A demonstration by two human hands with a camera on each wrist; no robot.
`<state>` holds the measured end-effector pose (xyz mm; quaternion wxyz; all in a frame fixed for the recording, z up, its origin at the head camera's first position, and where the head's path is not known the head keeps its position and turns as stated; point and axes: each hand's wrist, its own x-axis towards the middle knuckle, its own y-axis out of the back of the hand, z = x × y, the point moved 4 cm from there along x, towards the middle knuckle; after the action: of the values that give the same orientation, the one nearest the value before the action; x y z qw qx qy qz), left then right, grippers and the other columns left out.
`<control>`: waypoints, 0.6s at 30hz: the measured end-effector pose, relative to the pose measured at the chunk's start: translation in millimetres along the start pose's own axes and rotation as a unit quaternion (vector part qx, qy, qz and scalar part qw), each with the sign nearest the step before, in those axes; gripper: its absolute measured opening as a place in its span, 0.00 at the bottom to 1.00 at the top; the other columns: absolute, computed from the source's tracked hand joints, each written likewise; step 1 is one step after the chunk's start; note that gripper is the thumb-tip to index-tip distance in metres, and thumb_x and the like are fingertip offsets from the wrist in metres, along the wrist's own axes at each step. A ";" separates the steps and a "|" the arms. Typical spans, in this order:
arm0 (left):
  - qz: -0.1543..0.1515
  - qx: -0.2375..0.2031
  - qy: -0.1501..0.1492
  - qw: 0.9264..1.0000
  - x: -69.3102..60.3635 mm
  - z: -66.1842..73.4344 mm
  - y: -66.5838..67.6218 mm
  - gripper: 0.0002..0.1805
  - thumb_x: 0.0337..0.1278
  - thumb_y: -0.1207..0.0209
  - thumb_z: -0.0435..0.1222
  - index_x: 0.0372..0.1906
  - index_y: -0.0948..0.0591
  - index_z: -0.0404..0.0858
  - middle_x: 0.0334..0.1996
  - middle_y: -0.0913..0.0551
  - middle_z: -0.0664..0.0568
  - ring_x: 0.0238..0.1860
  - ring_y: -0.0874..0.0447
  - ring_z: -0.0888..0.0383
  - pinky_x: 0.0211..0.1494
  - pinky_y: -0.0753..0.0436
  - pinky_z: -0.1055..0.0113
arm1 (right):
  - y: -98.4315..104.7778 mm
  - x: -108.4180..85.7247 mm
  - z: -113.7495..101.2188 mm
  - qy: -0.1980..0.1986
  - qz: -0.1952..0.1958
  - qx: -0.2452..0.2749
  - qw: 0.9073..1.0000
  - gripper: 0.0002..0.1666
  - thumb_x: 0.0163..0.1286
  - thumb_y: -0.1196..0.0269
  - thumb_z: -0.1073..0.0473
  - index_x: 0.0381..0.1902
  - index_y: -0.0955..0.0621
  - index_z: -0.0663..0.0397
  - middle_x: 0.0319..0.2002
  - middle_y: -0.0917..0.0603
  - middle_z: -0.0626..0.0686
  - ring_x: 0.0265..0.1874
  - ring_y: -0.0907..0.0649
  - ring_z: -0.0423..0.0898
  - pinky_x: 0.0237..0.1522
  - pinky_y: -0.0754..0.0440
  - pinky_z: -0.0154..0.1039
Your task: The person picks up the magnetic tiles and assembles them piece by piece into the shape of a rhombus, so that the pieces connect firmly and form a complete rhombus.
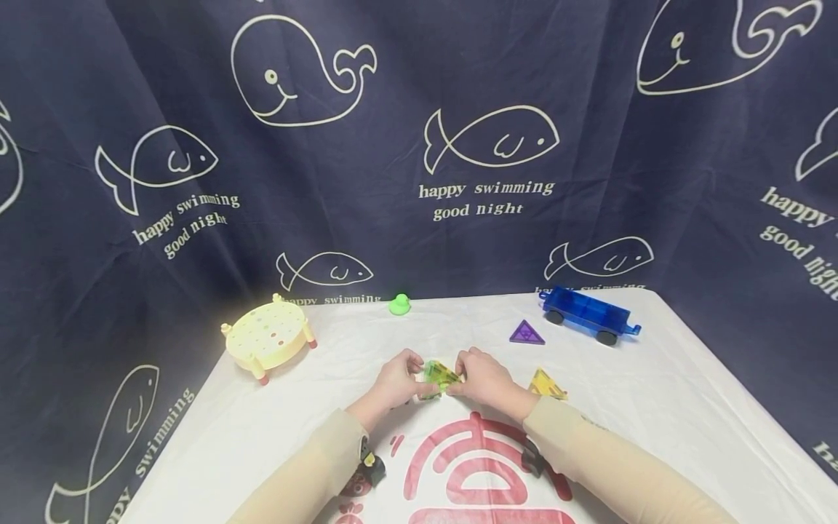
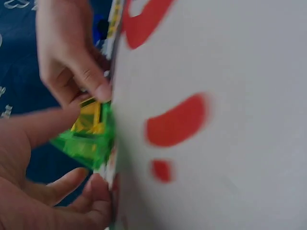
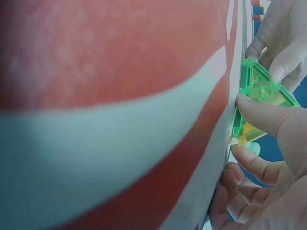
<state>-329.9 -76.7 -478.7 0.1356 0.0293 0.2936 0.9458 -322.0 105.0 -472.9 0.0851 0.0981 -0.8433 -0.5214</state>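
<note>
Close together at the middle of the cloth, both hands hold a small build of green (image 1: 433,371) and yellow translucent triangular tiles. My left hand (image 1: 395,382) grips its green side; the left wrist view shows this hand (image 2: 29,167) with its thumb side across the tiles (image 2: 88,143). My right hand (image 1: 487,377) pinches the other side, where the yellow tile (image 2: 87,117) is. In the right wrist view, the right thumb presses on the green edge and the index finger lies under the yellow corner (image 3: 250,133). Fingers partly hide how the tiles join.
A yellow triangle (image 1: 546,386) lies right of my right hand. Farther back are a purple triangle (image 1: 527,333) and a blue wheeled wagon (image 1: 592,313). A green duck (image 1: 399,305) stands at the back edge, a cream round toy with legs (image 1: 271,336) at the left.
</note>
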 end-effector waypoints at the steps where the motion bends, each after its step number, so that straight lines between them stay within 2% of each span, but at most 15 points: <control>1: -0.017 0.002 -0.004 1.000 0.3 1.7 1.2 0.34 0.44 0.23 0.35 0.58 0.25 0.33 0.51 0.21 0.42 0.29 0.20 0.55 0.24 0.16 0.62 | 0.1 0.2 -0.2 0.001 -0.002 0.002 1.000 0.24 0.50 0.19 0.48 0.34 0.22 0.51 0.29 0.27 0.47 0.28 0.26 0.45 0.31 0.22 0.42; 4: -0.065 0.027 -0.044 0.997 2.3 8.8 6.1 0.40 0.49 0.28 0.33 0.70 0.30 0.34 0.63 0.26 0.37 0.45 0.16 0.43 0.46 0.13 0.50 | 1.6 0.6 0.5 0.011 -0.008 0.007 1.000 0.25 0.50 0.19 0.50 0.38 0.20 0.53 0.31 0.25 0.48 0.30 0.24 0.46 0.36 0.19 0.46; 6: -0.092 0.039 -0.078 0.992 5.3 11.3 8.2 0.42 0.51 0.32 0.33 0.74 0.33 0.36 0.69 0.30 0.36 0.62 0.23 0.38 0.63 0.22 0.43 | 3.0 0.8 1.2 0.019 -0.014 0.011 1.000 0.26 0.51 0.19 0.51 0.42 0.19 0.55 0.33 0.23 0.49 0.32 0.23 0.46 0.40 0.18 0.48; 8: -0.119 0.042 -0.102 0.987 7.7 11.7 9.2 0.40 0.54 0.35 0.33 0.75 0.33 0.37 0.72 0.31 0.38 0.72 0.34 0.39 0.70 0.30 0.42 | 5.3 -0.2 1.4 0.027 -0.019 0.009 0.999 0.28 0.50 0.19 0.53 0.45 0.18 0.57 0.34 0.23 0.49 0.33 0.23 0.46 0.42 0.17 0.49; 10: -0.143 0.035 -0.110 0.983 10.1 10.1 8.6 0.38 0.58 0.38 0.33 0.75 0.33 0.37 0.72 0.30 0.40 0.72 0.34 0.39 0.71 0.31 0.42 | 7.1 -2.0 0.6 0.030 -0.027 0.006 0.999 0.29 0.51 0.19 0.54 0.48 0.17 0.58 0.34 0.23 0.49 0.33 0.23 0.46 0.42 0.18 0.48; 13: -0.160 0.034 -0.123 0.979 12.0 8.8 7.6 0.33 0.61 0.39 0.31 0.73 0.29 0.37 0.69 0.26 0.44 0.71 0.31 0.42 0.71 0.30 0.45 | 9.9 -5.1 -0.2 0.035 -0.031 -0.003 0.999 0.31 0.50 0.19 0.54 0.50 0.16 0.59 0.34 0.24 0.48 0.33 0.23 0.45 0.41 0.18 0.47; 15: -0.162 0.037 -0.130 0.978 12.8 8.6 7.1 0.29 0.62 0.39 0.30 0.70 0.26 0.37 0.67 0.24 0.45 0.71 0.30 0.43 0.74 0.35 0.45 | 11.0 -7.0 -0.2 0.038 -0.033 -0.008 0.999 0.31 0.50 0.19 0.54 0.51 0.16 0.59 0.34 0.24 0.48 0.34 0.23 0.45 0.41 0.18 0.46; 18: -0.156 0.041 -0.122 0.979 12.8 8.2 7.3 0.27 0.62 0.37 0.30 0.67 0.22 0.38 0.65 0.21 0.47 0.68 0.27 0.44 0.72 0.32 0.45 | 12.7 -9.8 0.8 0.048 -0.031 -0.014 0.998 0.30 0.50 0.19 0.55 0.51 0.16 0.59 0.34 0.24 0.47 0.35 0.22 0.45 0.42 0.17 0.46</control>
<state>-342.8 -74.4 -468.2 0.3151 0.1036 0.3141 0.8895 -313.7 113.8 -462.3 0.1106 0.1474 -0.8277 -0.5300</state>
